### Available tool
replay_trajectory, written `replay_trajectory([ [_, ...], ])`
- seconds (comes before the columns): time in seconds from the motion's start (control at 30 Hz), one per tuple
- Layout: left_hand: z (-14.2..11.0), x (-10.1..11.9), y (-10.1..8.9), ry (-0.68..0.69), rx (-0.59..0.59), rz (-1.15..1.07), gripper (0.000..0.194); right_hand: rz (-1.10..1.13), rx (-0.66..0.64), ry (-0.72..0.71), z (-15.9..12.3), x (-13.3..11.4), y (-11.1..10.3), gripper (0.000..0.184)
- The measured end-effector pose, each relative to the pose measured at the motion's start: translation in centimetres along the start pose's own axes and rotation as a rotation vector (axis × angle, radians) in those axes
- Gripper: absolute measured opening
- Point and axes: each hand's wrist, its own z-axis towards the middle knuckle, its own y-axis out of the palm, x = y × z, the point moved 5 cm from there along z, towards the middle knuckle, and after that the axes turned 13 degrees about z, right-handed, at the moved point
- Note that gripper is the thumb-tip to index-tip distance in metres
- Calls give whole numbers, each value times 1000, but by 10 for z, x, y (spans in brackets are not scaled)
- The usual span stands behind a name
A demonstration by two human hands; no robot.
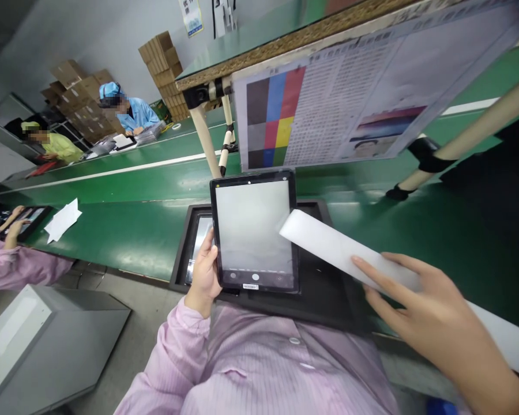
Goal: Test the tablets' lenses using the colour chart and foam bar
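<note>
Centre of view: a tablet [254, 230], held up and tilted over a black tray [328, 291]. Screen lit, mostly blank pale grey, with a row of small icons along the bottom and a small white label on the lower bezel.

Left hand [205, 274], between seven and eight o'clock, grasps the tablet by its left edge, thumb at the front. Right hand [432, 311], four o'clock, holds a long white strip [328, 242] between its fingers. The strip's near end overlaps the tablet's right edge in view — contact there, cannot tell. Its other end shows past the wrist, at the lower right.

In the tray, just left of the tablet: a second device [202, 230], partly hidden by the left hand. Tray sits on a green bench [125, 230]. Printed chart [328, 109] with colour blocks hangs at one o'clock, under a shelf [285, 40].

Nine o'clock: loose white sheets [63, 220] on the bench; beyond them, a co-worker's pink sleeve [21, 268]. Ten o'clock: a person in blue [136, 115] — cartons [75, 92] stacked behind. Eight o'clock: a grey box [69, 346] below bench level.
</note>
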Motion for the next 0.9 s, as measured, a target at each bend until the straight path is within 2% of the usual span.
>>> replay_trajectory([
  [0.13,2,-4,-9,40,31,12,49,-67,63,-108,6,-17,-7,28],
  [0.43,-2,-4,-19,96,45,60,49,-90,52,-24,-9,-18,-6,32],
  [0.63,-4,-1,-16,111,28,65,47,-49,-37,86,-15,-14,-3,35],
  [0.9,-4,-4,-18,87,40,100,48,-128,49,6,-11,-5,-11,30],
])
